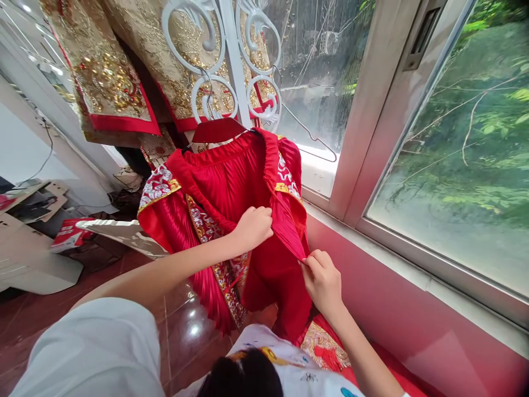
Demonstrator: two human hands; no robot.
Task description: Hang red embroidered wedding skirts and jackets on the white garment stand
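A red pleated garment (231, 187) with gold and white embroidered trim hangs from a red hanger (217, 129) hooked on a white ornamental window grille (233, 66). My left hand (253, 226) is closed on the garment's waistband edge near its middle. My right hand (321, 278) pinches the lower corner of the same red edge, just right of and below the left hand. The red band is stretched between the two hands.
Gold embroidered garments with red borders (103, 71) hang above left. A wire hanger (308, 135) hangs on the grille. A sliding window (454, 143) and pink wall (392, 309) run along the right. Cardboard boxes (28, 242) sit on the dark tiled floor at left.
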